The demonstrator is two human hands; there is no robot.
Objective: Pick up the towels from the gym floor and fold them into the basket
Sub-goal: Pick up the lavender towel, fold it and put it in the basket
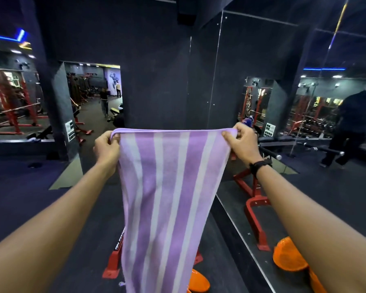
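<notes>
Towel (167, 197) hangs lengthwise before you, striped purple and white, held up at arm's length. Your left hand (106, 148) pinches one top corner, your right hand (242, 142) the other, above the dark floor (82, 229).

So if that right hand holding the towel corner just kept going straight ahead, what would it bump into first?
Probably the dark bottle with a red-and-blue label showing just past the right hand, which pinches the striped towel by its top corner. Behind the bottle comes the mirror wall. Depth is hard to judge here.
</notes>
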